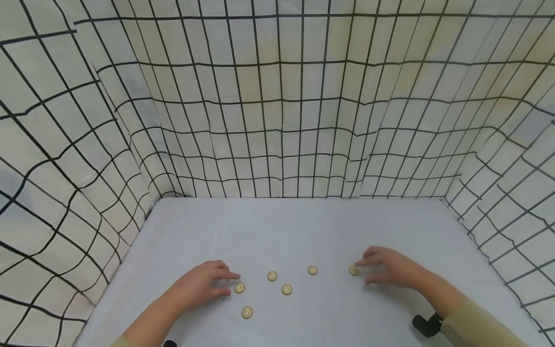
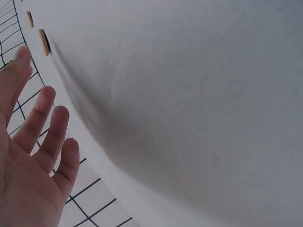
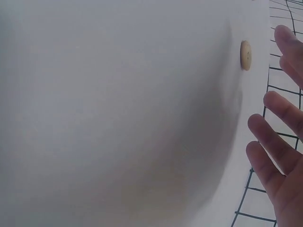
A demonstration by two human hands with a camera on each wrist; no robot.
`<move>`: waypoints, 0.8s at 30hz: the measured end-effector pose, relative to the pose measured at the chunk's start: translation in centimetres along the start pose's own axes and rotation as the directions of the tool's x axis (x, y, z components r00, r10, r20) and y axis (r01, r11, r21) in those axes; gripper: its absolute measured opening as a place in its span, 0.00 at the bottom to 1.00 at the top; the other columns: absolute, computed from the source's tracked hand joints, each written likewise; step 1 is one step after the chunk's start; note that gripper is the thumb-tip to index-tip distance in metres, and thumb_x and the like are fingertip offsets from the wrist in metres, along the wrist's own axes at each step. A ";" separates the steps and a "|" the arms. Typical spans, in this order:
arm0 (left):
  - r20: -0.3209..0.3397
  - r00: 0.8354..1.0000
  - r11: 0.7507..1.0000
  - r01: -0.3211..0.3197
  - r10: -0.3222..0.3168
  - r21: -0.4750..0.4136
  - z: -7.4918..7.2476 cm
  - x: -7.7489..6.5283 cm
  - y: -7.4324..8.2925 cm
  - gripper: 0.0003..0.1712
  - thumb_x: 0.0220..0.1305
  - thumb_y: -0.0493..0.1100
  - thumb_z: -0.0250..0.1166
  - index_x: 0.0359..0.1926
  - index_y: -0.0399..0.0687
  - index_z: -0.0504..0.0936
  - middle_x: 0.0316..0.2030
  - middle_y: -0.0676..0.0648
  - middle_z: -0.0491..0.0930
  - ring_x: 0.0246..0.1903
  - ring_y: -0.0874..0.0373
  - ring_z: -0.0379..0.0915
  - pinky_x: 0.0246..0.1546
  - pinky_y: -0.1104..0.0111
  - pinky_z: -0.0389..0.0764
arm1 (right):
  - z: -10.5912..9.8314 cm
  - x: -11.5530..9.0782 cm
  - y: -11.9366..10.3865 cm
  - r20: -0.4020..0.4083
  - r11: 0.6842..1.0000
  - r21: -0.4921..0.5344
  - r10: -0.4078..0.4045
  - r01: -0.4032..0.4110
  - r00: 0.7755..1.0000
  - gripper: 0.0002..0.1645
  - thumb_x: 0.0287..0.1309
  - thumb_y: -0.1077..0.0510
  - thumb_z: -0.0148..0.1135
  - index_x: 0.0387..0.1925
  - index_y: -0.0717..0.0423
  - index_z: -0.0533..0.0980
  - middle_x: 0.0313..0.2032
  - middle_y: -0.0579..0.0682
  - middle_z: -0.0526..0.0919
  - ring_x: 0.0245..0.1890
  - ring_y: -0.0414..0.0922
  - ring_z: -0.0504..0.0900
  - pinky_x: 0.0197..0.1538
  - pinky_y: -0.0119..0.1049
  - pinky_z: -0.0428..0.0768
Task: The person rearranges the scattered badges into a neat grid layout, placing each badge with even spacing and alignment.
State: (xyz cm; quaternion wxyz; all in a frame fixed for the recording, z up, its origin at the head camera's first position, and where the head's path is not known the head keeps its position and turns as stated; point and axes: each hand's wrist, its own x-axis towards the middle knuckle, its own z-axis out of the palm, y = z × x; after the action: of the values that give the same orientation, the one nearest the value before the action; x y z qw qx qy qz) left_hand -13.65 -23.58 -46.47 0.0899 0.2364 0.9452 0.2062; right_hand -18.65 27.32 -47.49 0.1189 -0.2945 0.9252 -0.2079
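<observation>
Several small round wooden buttons lie flat on the white table, pale with dark marks on their faces. My left hand (image 1: 201,285) is held over the left side of the table, thumb and fingers spread apart around the near side of one button (image 1: 239,287). Nothing is in its grasp; its fingers are extended in the left wrist view. On the right, my right hand (image 1: 389,268) hovers by another button (image 1: 353,270), with its index fingertip right at the edge and the thumb lower down. The right wrist view shows that button (image 3: 245,55) apart from the spread fingers.
Between the hands lie a button (image 1: 271,276), a second button (image 1: 287,289) and a third button (image 1: 312,270). One more button (image 1: 247,312) sits nearer to me. White walls with a black grid (image 1: 282,111) rise behind and beside the white table (image 1: 329,221).
</observation>
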 end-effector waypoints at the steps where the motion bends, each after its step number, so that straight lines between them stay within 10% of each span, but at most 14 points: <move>1: 0.005 1.000 1.000 -0.010 0.010 -0.004 0.1 0.2 0.0 0.19 0.56 0.51 0.74 0.51 0.63 0.87 0.41 0.61 0.76 0.41 0.62 0.73 0.45 0.61 0.76 | 0.0 0.2 0.2 0.000 1.000 0.004 -0.001 0.001 1.000 0.26 0.51 0.40 0.73 0.52 0.40 0.83 0.46 0.36 0.78 0.48 0.40 0.77 0.50 0.42 0.78; 24: 0.145 0.989 0.989 0.039 -0.018 -0.141 1.2 2.0 -0.8 0.18 0.57 0.47 0.74 0.50 0.61 0.87 0.35 0.61 0.74 0.32 0.65 0.65 0.33 0.70 0.70 | 1.5 2.4 0.9 -0.031 0.997 -0.081 0.011 -0.013 0.999 0.20 0.51 0.40 0.73 0.47 0.37 0.86 0.43 0.37 0.74 0.45 0.41 0.70 0.49 0.42 0.74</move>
State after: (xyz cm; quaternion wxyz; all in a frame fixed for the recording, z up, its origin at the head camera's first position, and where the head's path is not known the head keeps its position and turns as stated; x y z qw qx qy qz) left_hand -15.37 -22.83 -48.02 0.1771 0.2300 0.9223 0.2549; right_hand -20.48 26.11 -49.51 0.0941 -0.2903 0.9363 -0.1738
